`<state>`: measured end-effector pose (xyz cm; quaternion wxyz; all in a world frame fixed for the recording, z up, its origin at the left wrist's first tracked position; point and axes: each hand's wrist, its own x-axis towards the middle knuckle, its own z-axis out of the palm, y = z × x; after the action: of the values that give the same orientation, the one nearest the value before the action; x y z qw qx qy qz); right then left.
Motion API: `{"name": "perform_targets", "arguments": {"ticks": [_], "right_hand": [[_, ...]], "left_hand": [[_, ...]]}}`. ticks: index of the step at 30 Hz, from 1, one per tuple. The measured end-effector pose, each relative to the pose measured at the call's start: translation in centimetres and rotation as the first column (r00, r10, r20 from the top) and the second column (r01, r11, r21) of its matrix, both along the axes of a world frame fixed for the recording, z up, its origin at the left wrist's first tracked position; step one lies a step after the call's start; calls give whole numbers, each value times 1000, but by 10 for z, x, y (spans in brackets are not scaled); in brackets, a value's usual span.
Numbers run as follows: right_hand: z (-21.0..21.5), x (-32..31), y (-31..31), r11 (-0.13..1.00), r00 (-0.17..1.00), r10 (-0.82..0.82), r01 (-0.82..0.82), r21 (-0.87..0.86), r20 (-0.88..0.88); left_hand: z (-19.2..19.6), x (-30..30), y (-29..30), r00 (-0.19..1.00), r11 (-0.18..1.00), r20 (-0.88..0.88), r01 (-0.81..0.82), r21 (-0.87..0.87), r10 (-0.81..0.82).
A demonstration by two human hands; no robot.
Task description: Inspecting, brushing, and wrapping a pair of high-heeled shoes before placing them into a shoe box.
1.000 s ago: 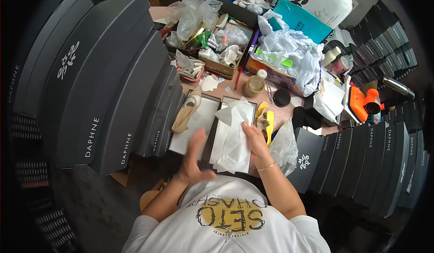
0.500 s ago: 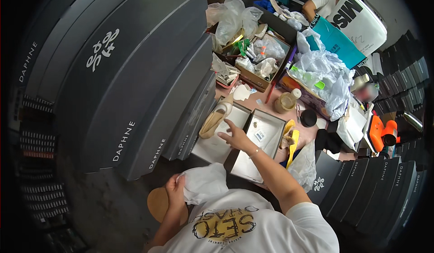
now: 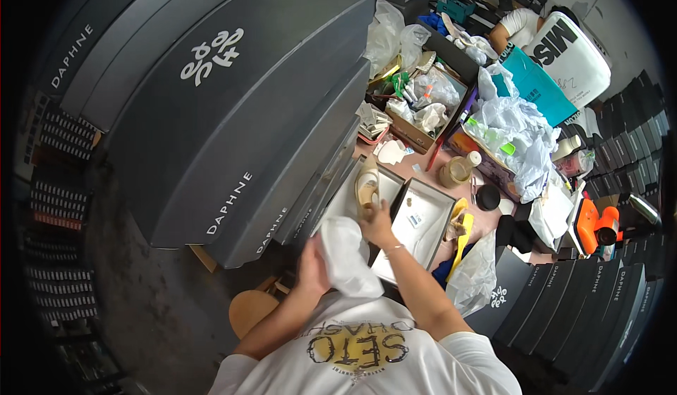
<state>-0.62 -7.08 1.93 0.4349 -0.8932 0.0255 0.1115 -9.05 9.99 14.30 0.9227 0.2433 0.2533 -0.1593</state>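
left hand (image 3: 312, 266): closing around a wad of white tissue paper (image 3: 345, 254), fingers wrapped on its lower left side, holding it up in front of the chest
right hand (image 3: 376, 223): reaching forward, fingers curled on the heel end of a beige shoe (image 3: 367, 183); gripping it, not spread
beige shoe: lying in the near open tray, toe pointing away from the person, just beside the tall stack of dark boxes
open tray (image 3: 345, 201): grey, sitting on the bench against the box stack; shoe resting inside it
second open box (image 3: 422, 224): lying just right of the tray, white lining showing, small tag inside; right forearm crossing its near corner
tissue paper: hanging between both hands, touching the left palm, overlapping the near edge of the tray in view
dark box stack (image 3: 211, 113): filling the left side, lids bending with the lens
bench (image 3: 423, 166): pinkish surface, showing between clutter
yellow tool (image 3: 462, 229): lying right of the second box, next to a clear plastic bag (image 3: 476, 278)
cardboard box of supplies (image 3: 419, 109): sitting further back, full of bags and small items
other person (image 3: 518, 25): working at the far top right, white sleeve only
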Motion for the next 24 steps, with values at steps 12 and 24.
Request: {"name": "perform_targets", "arguments": {"ticks": [12,24], "right_hand": [[231,-160,-190,223,990,52,113,968,-127],[163,-148,-165,214,853,-245,511,832,-461]], "left_hand": [[23,106,-117,869,791,462,-155,591,-175],[-21,85,-93,725,410,355,-109,905,-590]]}}
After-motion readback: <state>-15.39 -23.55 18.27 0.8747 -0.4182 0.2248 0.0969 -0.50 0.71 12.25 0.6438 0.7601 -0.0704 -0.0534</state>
